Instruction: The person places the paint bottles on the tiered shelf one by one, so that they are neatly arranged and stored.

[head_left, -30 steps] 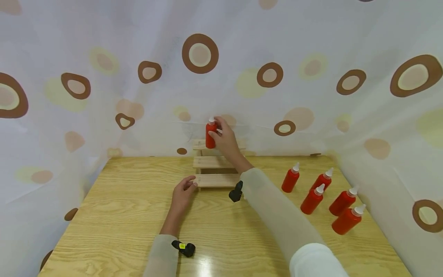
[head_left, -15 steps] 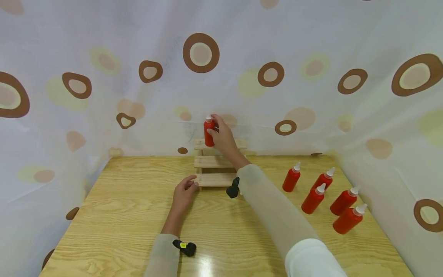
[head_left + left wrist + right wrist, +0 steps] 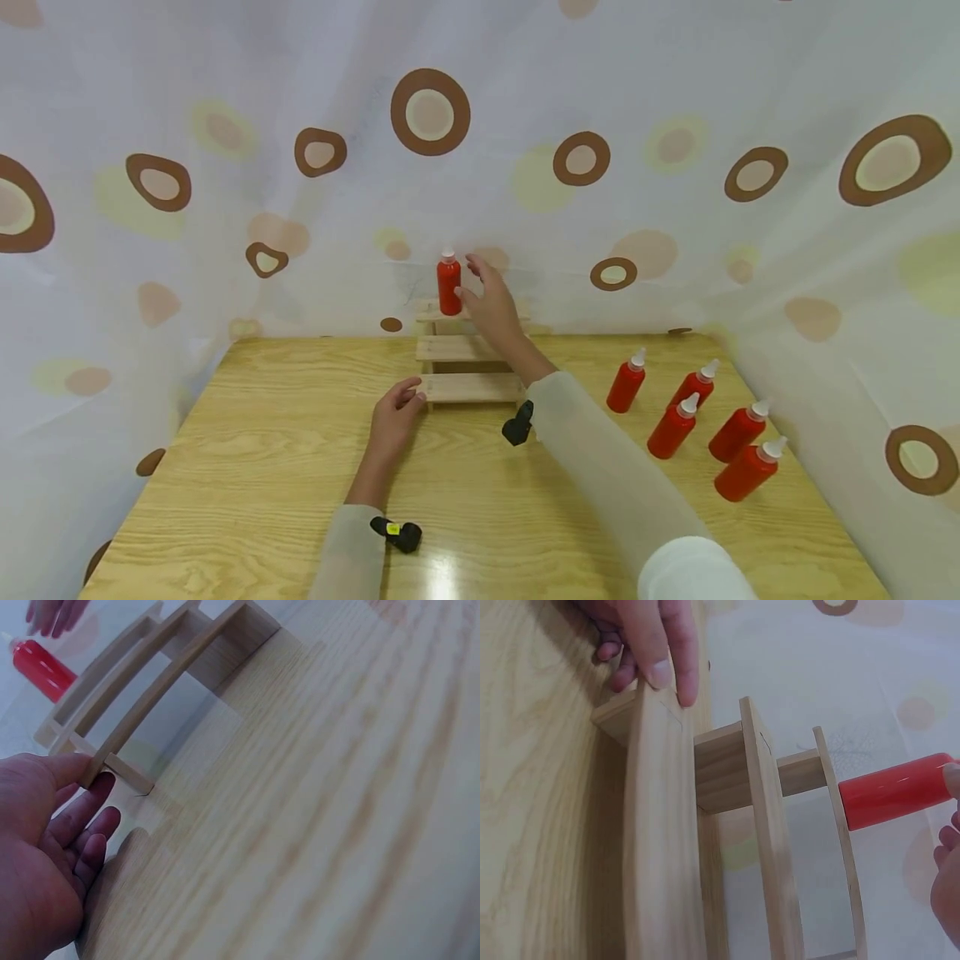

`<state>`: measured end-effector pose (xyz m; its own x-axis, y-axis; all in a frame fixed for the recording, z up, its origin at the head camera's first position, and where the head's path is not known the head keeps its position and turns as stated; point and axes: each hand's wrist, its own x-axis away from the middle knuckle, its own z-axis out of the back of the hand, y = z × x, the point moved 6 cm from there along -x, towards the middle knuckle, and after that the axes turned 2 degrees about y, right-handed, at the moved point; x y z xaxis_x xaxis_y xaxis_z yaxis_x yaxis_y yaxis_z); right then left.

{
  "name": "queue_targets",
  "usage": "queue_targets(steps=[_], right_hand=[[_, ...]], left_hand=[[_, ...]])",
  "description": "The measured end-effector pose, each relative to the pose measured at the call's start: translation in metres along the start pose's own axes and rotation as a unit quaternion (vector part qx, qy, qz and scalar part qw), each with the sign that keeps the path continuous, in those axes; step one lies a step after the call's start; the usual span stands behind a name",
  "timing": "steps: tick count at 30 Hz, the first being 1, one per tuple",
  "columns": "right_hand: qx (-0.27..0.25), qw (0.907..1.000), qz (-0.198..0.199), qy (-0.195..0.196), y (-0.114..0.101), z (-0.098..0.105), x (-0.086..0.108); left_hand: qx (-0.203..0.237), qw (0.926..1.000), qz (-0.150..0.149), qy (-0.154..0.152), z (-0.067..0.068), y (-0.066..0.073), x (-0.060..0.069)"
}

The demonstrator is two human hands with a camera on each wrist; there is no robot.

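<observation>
A red squeeze bottle (image 3: 449, 287) with a white cap stands upright at the left end of the top tier of a small three-step wooden rack (image 3: 472, 387). Beside it is my right hand (image 3: 491, 308), fingers spread apart and not wrapped round it. The thumb lies at the bottle's side; whether it touches is hard to tell. My left hand (image 3: 393, 417) pinches the left end of the lowest step, thumb on top and forefinger beneath, as the left wrist view shows on the rack's edge (image 3: 124, 735).
Several more red bottles with white pointed caps stand on the right of the wooden table (image 3: 262, 450), among them a bottle (image 3: 626, 385) closest to the rack. A patterned white sheet (image 3: 337, 217) hangs behind the rack and along both sides.
The right hand has loosened its hold on the bottle, its fingers now spread away to the right. The bottle stays on the top step. The left hand keeps its place.
</observation>
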<state>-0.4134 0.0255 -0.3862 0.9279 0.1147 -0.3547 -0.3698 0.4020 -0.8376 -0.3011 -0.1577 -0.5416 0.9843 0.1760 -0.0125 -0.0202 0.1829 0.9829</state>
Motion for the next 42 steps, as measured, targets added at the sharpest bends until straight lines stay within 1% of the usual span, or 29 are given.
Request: queue_targets(steps=[4,6,7,11,13,14,16,17,22,27,31,35,38,42], right_hand=[[0.014,0.9997,0.020,0.007,-0.003,0.014,0.021],[0.011,0.9991,0.041,0.011,-0.005,0.023,0.033],[0.004,0.9987,0.049,0.013,-0.007,0.028,0.040],[-0.020,0.9981,0.053,0.022,-0.009,0.052,0.066],[-0.026,0.9978,0.051,0.033,-0.009,0.065,0.079],[-0.027,0.9976,0.050,0.040,-0.008,0.072,0.085],[-0.026,0.9966,0.053,0.058,-0.006,0.085,0.098],[-0.028,0.9961,0.051,0.066,-0.004,0.091,0.105],[-0.031,0.9946,0.012,0.098,0.010,0.123,0.143],[0.009,0.9911,-0.030,0.129,0.025,0.153,0.182],[0.035,0.9831,-0.060,0.169,0.033,0.176,0.214],[0.041,0.9727,-0.075,0.216,0.041,0.194,0.244],[0.042,0.9632,-0.084,0.252,0.050,0.205,0.258],[0.049,0.9508,-0.096,0.290,0.066,0.214,0.269]], left_hand=[[-0.002,1.0000,0.006,-0.008,-0.001,0.000,-0.001],[-0.003,0.9999,0.008,-0.008,-0.001,-0.001,-0.001],[-0.003,0.9999,0.011,-0.010,-0.001,0.004,0.002],[-0.003,0.9998,0.016,-0.011,0.000,0.004,0.002],[-0.002,0.9997,0.019,-0.012,0.001,0.004,0.003],[-0.002,0.9998,0.016,-0.010,0.001,0.000,0.000],[-0.001,0.9999,0.014,-0.008,0.002,0.001,0.001],[0.000,0.9999,0.013,-0.007,0.002,0.001,0.000],[0.000,0.9999,0.009,-0.007,0.002,-0.002,-0.002],[0.001,0.9998,0.009,-0.015,0.000,-0.002,-0.002],[0.004,0.9998,0.010,-0.015,-0.001,-0.001,0.000],[0.002,0.9997,0.010,-0.020,-0.003,-0.002,0.002],[0.002,0.9998,0.010,-0.018,-0.002,-0.003,0.001],[0.003,0.9998,0.009,-0.018,-0.001,-0.004,0.000]])
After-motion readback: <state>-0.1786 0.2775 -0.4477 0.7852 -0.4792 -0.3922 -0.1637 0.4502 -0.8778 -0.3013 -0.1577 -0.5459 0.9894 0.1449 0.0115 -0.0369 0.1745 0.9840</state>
